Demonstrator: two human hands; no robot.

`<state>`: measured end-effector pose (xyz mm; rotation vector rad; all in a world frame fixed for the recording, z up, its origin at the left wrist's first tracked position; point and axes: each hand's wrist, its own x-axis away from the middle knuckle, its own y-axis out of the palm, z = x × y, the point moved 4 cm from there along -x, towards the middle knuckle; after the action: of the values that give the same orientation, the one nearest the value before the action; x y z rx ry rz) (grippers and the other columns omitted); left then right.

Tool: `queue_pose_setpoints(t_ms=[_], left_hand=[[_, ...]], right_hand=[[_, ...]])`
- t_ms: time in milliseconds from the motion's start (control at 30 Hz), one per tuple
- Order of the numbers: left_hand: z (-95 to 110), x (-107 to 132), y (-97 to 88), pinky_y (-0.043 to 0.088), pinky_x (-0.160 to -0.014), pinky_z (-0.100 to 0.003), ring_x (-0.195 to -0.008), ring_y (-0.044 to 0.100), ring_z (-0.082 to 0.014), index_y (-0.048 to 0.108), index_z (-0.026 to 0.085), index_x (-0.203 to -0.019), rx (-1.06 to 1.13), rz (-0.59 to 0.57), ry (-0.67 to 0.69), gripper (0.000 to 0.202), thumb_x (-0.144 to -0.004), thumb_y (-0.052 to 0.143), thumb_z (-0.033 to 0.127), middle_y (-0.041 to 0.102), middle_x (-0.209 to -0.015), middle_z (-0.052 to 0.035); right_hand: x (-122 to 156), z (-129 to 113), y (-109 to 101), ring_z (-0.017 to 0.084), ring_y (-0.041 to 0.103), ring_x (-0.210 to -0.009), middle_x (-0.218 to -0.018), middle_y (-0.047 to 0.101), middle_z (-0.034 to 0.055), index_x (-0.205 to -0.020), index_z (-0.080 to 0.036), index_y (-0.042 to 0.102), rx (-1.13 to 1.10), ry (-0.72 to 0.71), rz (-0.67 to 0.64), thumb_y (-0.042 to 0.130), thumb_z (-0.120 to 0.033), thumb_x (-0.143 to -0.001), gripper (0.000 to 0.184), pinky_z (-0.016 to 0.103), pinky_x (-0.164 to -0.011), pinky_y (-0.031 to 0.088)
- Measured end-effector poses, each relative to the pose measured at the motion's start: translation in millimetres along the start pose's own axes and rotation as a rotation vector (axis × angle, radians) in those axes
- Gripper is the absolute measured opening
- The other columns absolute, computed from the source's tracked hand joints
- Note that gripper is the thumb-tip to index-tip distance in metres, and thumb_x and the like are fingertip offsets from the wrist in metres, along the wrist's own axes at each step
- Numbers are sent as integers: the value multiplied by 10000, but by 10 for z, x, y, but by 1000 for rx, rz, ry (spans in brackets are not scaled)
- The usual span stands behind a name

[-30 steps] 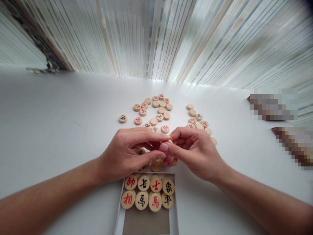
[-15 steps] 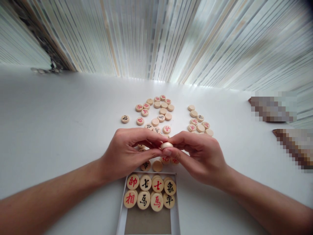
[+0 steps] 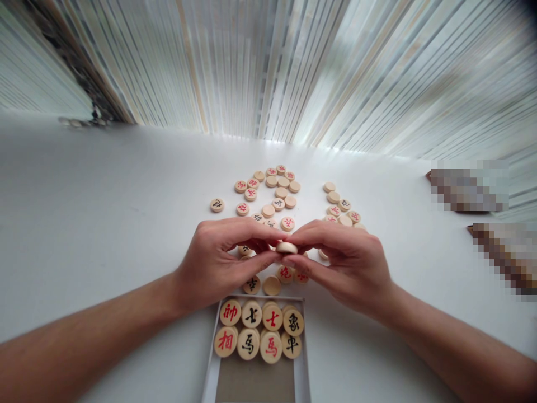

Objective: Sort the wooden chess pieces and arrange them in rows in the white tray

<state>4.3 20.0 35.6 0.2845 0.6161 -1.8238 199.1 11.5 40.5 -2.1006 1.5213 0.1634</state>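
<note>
Between the fingertips of both hands, a round wooden Chinese chess piece (image 3: 287, 248) is held above the table, its edge towards me. My left hand (image 3: 226, 252) pinches it from the left, my right hand (image 3: 346, 260) from the right, thumbs below and index fingers above. Which character it bears cannot be seen. Just below the hands stands an open box (image 3: 255, 380) with pieces in two rows, marked in red and black; some lie on others. Loose pieces near the hands include a red-marked one (image 3: 286, 273) and a plain-faced one (image 3: 272, 285).
Loose chess pieces spread over the white table (image 3: 126, 224) beyond the hands, some face down. A second cluster (image 3: 344, 205) lies to the right. Two blurred-out objects (image 3: 465, 190) rest at the far right. A striped curtain (image 3: 235, 67) hangs along the table's back edge.
The held piece has tilted slightly between my fingertips. Both hands stay nearly in place, and the whole view has shifted a little.
</note>
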Motion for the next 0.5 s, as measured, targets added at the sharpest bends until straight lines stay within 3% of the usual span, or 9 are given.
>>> queue_pose_setpoints(t_ms=[133,300,500], left_hand=[[-24,-17,-5,651,-702,-202,-772,787,-145,847,209,-1067,38,17,-23,268,-821,857,102,848,-946,-36],[-84,-31,-15,628,-653,-186,-707,766,-134,869,199,-1003,90,43,-93,233,-796,878,92,836,-838,-29],[-123,-35,2,626,-610,-150,-654,751,-112,876,206,-987,218,54,-209,221,-823,836,62,836,-818,-23]], right_hand=[[8,85,33,198,798,-691,-838,840,51,-1029,-219,836,-322,271,59,927,-219,-795,251,279,-616,676],[5,183,98,176,790,-610,-764,832,56,-1017,-206,846,-588,499,15,922,-260,-815,223,217,-550,651],[10,224,105,148,805,-699,-837,843,76,-1104,-221,851,-731,611,-29,858,-298,-898,220,196,-650,659]])
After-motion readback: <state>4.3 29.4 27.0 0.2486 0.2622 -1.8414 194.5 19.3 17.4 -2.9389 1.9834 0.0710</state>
